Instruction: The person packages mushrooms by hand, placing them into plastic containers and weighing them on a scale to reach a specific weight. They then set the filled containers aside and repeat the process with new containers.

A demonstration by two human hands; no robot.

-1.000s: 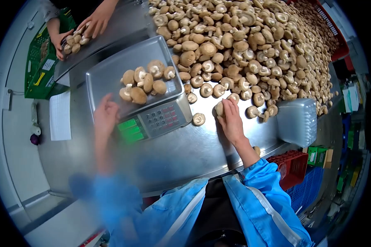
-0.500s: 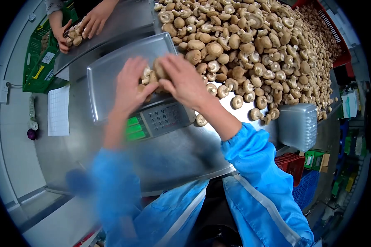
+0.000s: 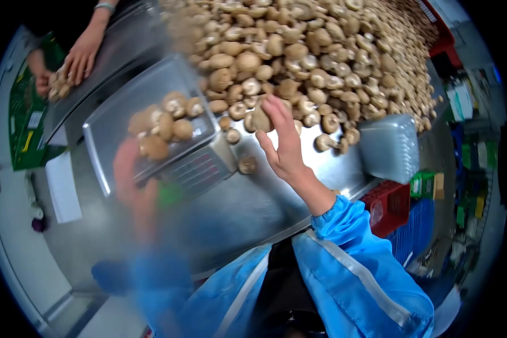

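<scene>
Several brown mushrooms (image 3: 166,125) lie loosely on the metal pan (image 3: 104,163) of a scale with a keypad. My left hand (image 3: 132,169) is smeared by motion at the pan's near left side, beside the mushrooms; its fingers cannot be made out. My right hand (image 3: 284,135) is right of the scale, at the near edge of a large mushroom heap (image 3: 298,50), with thumb and fingers closed round a brown mushroom (image 3: 262,117). A few loose mushrooms, one of them upside down (image 3: 247,164), lie on the steel table between scale and heap.
A stack of clear plastic trays (image 3: 390,147) stands right of the heap. At the upper left, a co-worker's hands (image 3: 80,56) touch mushrooms near a green crate (image 3: 28,124). A paper sheet (image 3: 63,186) lies left of the scale. Red crates (image 3: 388,208) stand below the table's right edge.
Both hands have parted from the mushrooms gathered over the scale. My right hand has moved right to the heap and taken a mushroom; my left moved down-left. The view has shifted.
</scene>
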